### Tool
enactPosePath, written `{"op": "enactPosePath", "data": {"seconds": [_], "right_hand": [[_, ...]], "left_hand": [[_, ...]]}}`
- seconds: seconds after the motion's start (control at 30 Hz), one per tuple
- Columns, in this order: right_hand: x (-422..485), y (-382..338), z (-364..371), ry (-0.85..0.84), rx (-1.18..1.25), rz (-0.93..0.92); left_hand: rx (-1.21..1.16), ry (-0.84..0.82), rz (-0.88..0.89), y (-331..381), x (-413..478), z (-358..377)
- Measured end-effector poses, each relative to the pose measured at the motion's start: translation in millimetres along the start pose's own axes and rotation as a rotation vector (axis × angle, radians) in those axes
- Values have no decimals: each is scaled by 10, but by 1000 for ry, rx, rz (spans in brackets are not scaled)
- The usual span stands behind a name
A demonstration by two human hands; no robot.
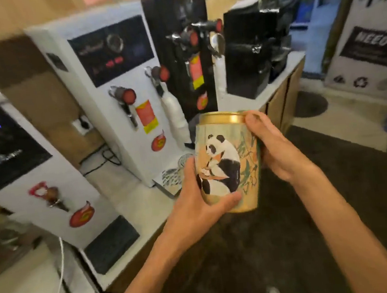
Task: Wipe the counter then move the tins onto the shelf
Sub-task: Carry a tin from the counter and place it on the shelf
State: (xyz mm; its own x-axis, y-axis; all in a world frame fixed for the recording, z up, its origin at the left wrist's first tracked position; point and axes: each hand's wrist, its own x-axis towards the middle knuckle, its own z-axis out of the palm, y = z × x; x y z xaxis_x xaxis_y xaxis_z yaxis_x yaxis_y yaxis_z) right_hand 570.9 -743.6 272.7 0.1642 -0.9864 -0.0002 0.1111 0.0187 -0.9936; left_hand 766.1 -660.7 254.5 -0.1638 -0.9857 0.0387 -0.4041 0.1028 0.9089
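A tall round tin point(227, 159) with a gold lid and a panda picture is held upright in the air, just off the front edge of the white counter point(131, 200). My left hand point(193, 201) wraps its lower left side from below. My right hand point(273, 147) grips its right side, thumb up near the lid rim. Both hands hold the same tin. No shelf and no cloth are in view.
On the counter stand white hot-water dispensers point(110, 88) with red-knobbed taps, a black dispenser point(180, 50) and black machines point(251, 52) at the far right end. Cables run along the wall. A dark mat point(314, 217) covers the floor below my arms.
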Motion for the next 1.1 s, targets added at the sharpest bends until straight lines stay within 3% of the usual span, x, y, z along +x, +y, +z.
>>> {"op": "enactPosePath", "data": {"seconds": [0.17,0.27,0.5,0.63,0.8,1.1], "right_hand": [[1290,-1599,547,-320,-19,-431],[1941,-2452,911,-561,-176,-603],[3112,-3796,1947,-867,-458,-829],[3552,-3975,2717,-953,-507,-837],[3995,-3694,3786,-856,-574,-800],[4789,-3164,5108,-797,-483,-579]], "left_hand": [[209,432,337,1032,801,-1185],[312,634,460,1458,1209,-1807],[440,923,378,1774,1901,-3102],[468,1000,259,1638,2156,-3805],[459,1078,154,1169,2462,-4536],[407,938,-102,485,2715,-5811]]}}
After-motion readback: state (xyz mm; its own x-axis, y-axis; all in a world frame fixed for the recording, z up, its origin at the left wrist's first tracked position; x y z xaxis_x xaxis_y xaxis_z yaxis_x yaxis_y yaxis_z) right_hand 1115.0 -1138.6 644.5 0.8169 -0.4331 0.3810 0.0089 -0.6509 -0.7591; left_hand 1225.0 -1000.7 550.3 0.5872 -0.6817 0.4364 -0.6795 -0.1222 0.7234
